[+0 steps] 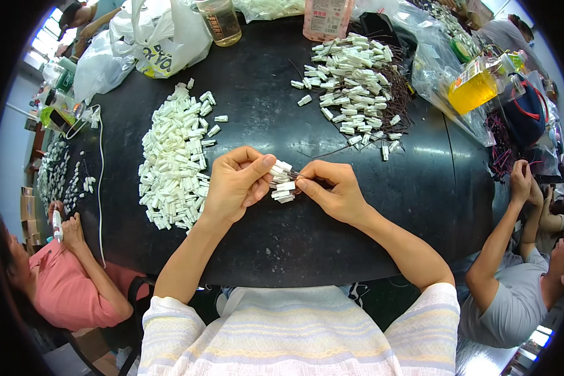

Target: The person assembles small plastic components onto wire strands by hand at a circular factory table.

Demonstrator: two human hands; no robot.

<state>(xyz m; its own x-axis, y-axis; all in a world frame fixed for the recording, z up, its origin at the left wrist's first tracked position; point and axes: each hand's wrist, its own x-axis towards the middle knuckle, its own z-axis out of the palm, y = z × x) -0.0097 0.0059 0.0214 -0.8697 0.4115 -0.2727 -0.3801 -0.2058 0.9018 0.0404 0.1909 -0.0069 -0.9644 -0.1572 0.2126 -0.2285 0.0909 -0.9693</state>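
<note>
My left hand (235, 185) and my right hand (338, 191) meet over the middle of the black table. Between them is a small bunch of white plastic connectors (284, 193) on thin dark wires. The thumb and fingers of my right hand pinch the wires just behind the connectors. My left thumb and forefinger are pressed together beside the topmost connector; whether they grip a piece is too small to make out. Left of my left hand lies a big heap of loose white connector housings (172, 163). Beyond my right hand is a pile of white connectors with dark wires (357, 84).
Along the far edge stand a white plastic bag (163, 37), a cup of amber liquid (219, 22) and a pink pouch (327, 19). At right are a bottle of yellow liquid (473, 86) and clear plastic bags. A white cable (101, 188) runs down the left side. Co-workers sit left and right.
</note>
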